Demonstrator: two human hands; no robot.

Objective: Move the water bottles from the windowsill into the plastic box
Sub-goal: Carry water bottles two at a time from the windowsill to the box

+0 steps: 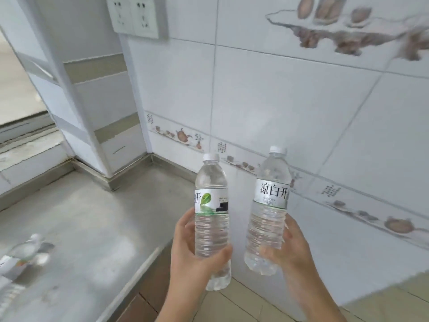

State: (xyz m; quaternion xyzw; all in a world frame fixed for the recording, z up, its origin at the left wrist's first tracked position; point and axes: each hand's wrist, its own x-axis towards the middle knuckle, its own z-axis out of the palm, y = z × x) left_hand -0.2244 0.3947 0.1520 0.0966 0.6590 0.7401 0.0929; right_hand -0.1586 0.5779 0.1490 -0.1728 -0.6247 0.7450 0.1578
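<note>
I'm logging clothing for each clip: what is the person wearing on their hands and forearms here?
Nothing visible. The left hand and right hand are bare, with no gloves, rings, watch or bracelets showing. Both forearms are uncovered right down to the frame's bottom edge, so no sleeve appears in view.

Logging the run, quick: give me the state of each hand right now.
Left hand: fingers closed around the lower half of the leaf-label bottle, held upright.
Right hand: fingers closed around the lower half of the text-label bottle, held upright.
</note>
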